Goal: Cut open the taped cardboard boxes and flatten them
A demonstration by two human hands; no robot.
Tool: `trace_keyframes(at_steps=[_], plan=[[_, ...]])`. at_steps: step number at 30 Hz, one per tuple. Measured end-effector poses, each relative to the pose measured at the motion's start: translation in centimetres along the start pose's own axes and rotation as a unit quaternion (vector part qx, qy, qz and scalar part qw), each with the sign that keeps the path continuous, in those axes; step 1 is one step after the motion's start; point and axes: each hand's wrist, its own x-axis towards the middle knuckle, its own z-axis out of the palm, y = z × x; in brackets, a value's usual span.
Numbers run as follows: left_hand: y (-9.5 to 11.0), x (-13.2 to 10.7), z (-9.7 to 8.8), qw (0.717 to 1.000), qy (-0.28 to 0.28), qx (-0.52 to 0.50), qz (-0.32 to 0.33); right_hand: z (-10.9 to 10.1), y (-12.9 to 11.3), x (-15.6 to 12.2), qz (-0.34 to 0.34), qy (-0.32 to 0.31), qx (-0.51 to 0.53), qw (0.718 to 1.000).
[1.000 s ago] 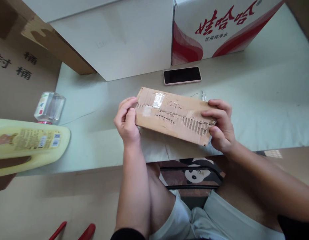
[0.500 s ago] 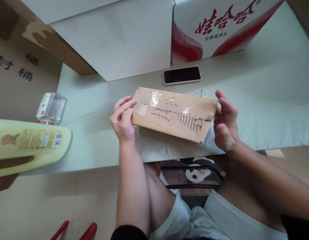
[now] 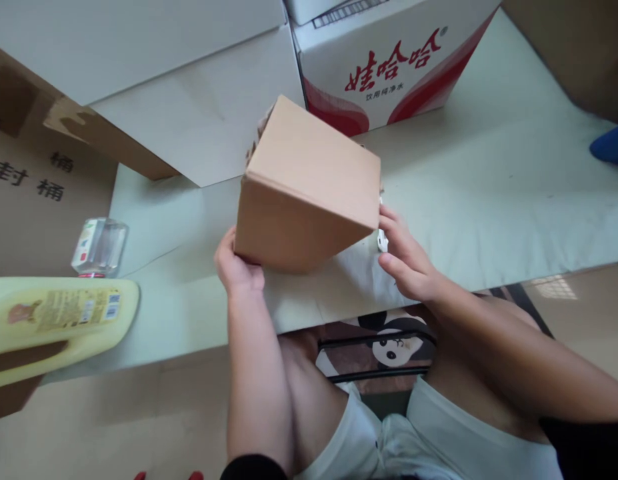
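Observation:
A plain brown cardboard box (image 3: pixel 309 180) is tilted above the table, one corner pointing up and back, with torn, ragged cardboard along its left edge. My left hand (image 3: pixel 236 267) is closed on its lower left corner, the fingertips hidden behind and under it. At the right corner is my right hand (image 3: pixel 406 257), its fingertips against the box edge, thumb spread off it and fingers apart. A small white object (image 3: pixel 383 241), perhaps a plug, shows between that thumb and the fingers. The phone seen earlier is hidden by the box.
Large white cartons stand at the back, one a red-and-white water carton (image 3: pixel 389 87). On the left are a yellow jug (image 3: pixel 63 320), a clear bottle (image 3: pixel 101 247) and a brown carton (image 3: pixel 33 193). Something blue (image 3: pixel 611 145) lies at the right edge of the pale-green table (image 3: pixel 513 200).
The box has been turned and raised, so its taped, torn face has swung out of sight and plain faces show. My right hand has moved left and down. The view has shifted slightly.

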Motion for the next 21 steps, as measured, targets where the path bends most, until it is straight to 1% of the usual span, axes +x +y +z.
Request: trace_keyframes(at_steps=[3,5,7,10,12,13,15,16,18,20,21], plan=[[-0.5,-1.2,1.1,0.998,-0.025,0.053,-0.03,-0.4,-0.4,0.4,-0.009,0.032,-0.03,0.999],[-0.7,-1.9,1.6,0.994,-0.048,0.084,-0.057,-0.9,-0.5,0.6,0.002,0.029,-0.029,0.999],[-0.8,-2.5,2.1,0.99,-0.078,0.102,-0.061,-1.3,-0.6,0.7,0.015,0.014,-0.02,1.0],[-0.8,-3.2,2.6,0.982,-0.145,0.111,-0.054,-1.7,-0.7,0.9,0.024,0.002,-0.026,0.999],[-0.7,-3.6,2.7,0.966,-0.201,0.139,-0.079,-1.7,-0.7,1.0,0.013,-0.005,-0.053,0.998],[-0.6,-3.8,2.6,0.953,-0.234,0.163,-0.102,-1.7,-0.7,1.1,0.003,-0.009,-0.065,0.998],[-0.4,-4.0,2.2,0.912,-0.308,0.221,-0.158,-1.8,-0.8,1.2,-0.016,-0.007,-0.071,0.997],[-0.2,-4.1,2.0,0.882,-0.353,0.251,-0.187,-1.9,-0.8,1.2,-0.025,-0.001,-0.066,0.997],[0.2,-4.1,1.5,0.81,-0.439,0.308,-0.237,-2.1,-0.9,1.1,-0.045,0.015,-0.054,0.997],[0.5,-4.0,1.2,0.743,-0.501,0.352,-0.27,-2.4,-0.9,1.0,-0.063,0.033,-0.041,0.997],[0.5,-3.9,1.2,0.715,-0.522,0.371,-0.28,-2.5,-0.9,1.0,-0.069,0.039,-0.035,0.996]])
